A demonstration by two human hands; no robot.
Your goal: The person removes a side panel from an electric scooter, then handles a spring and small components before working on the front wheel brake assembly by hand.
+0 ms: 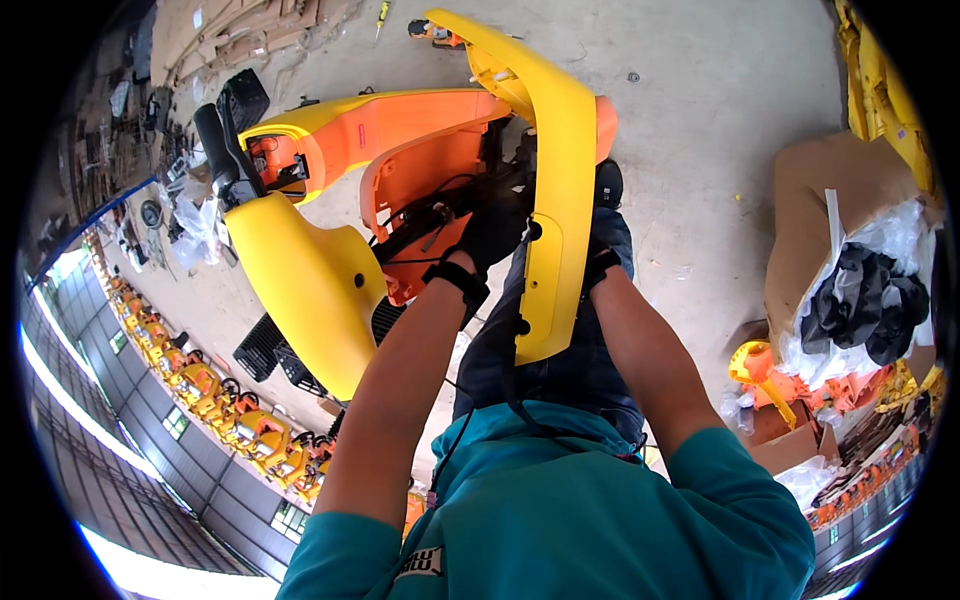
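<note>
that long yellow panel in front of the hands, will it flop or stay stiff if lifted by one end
The yellow panel looks like thin moulded plastic, so probably light for its size. Its curved, folded edges suggest it holds shape, perhaps twisting slightly. The glossy surface may be slippery, though the gloved left hand should help.

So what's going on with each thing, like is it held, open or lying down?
Yellow curved panel: held upright before the person.
Left hand: black-gloved, inside the orange shell.
Right hand: mostly hidden behind the panel; grip unclear.
Yellow-orange body shell: tilted, its inside exposed.
Cardboard box: open, with plastic and black parts inside.
</note>
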